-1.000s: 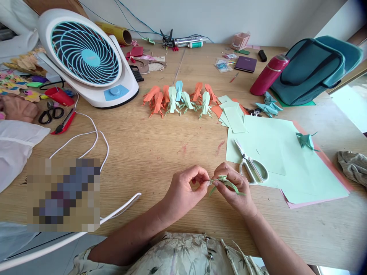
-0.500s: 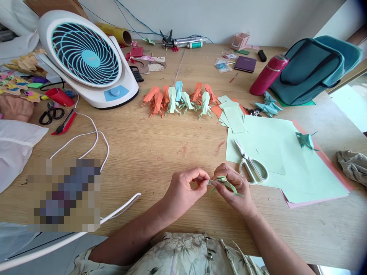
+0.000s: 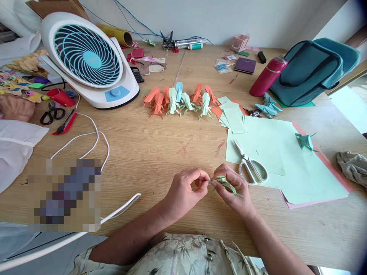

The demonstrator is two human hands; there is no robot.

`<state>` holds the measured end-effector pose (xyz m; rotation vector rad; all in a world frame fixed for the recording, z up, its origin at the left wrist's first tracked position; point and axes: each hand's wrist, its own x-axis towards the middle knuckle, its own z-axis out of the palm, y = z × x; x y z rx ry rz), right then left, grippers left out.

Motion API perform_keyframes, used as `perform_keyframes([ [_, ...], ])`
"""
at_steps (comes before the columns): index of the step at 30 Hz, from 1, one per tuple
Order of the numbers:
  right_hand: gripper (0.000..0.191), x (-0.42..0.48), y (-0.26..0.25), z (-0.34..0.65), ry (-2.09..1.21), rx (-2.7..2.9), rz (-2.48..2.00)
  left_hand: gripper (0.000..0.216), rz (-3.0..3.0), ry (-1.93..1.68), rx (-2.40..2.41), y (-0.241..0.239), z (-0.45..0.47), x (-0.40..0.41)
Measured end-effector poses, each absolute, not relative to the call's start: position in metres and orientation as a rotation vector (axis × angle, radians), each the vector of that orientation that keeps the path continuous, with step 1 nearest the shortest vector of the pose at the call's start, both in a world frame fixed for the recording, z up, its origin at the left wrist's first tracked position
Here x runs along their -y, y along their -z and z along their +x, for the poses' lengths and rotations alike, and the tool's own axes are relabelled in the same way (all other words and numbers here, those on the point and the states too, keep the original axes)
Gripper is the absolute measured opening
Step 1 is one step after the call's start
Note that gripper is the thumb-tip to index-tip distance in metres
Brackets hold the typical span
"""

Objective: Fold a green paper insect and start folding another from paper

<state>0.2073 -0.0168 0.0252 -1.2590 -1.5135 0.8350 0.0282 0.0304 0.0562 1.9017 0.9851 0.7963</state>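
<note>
A small green folded paper figure (image 3: 225,184) is held between both hands just above the wooden table (image 3: 149,152), near its front edge. My left hand (image 3: 185,191) pinches the figure's left tip with thumb and forefinger. My right hand (image 3: 235,191) is closed around the figure's body from the right, with its thin paper legs sticking out below. White-handled scissors (image 3: 252,168) lie just right of my right hand on pale green paper sheets (image 3: 286,160).
A row of orange, green and blue folded figures (image 3: 180,100) stands mid-table. A white and teal fan (image 3: 88,57) with its white cable (image 3: 91,141) sits back left; a red bottle (image 3: 268,76) and teal backpack (image 3: 312,68) back right. Another person's hand (image 3: 15,109) rests at the far left.
Both hands stay in place, making small pinching adjustments on the green figure. The view has shifted slightly downward.
</note>
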Motion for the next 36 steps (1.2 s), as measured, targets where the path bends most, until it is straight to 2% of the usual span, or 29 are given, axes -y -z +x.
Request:
perform_keyframes([
  [10, 0.011, 0.018, -0.028, 0.204, -0.813, 1.511, -1.252, 0.010, 1.704, -0.708, -0.982, -0.055, 0.031, -0.030],
  [24, 0.012, 0.020, -0.027, 0.203, -0.942, 1.336, -1.248, 0.013, 2.162, -1.070, -0.792, -0.043, 0.029, -0.027],
  [30, 0.012, 0.021, -0.027, 0.202, -0.912, 1.346, -1.218, 0.015, 2.160, -1.263, -0.709, -0.040, 0.032, -0.026],
  [36, 0.011, 0.022, -0.025, 0.199, -0.919, 1.296, -1.190, 0.017, 2.128, -1.299, -0.704, -0.041, 0.035, -0.025],
])
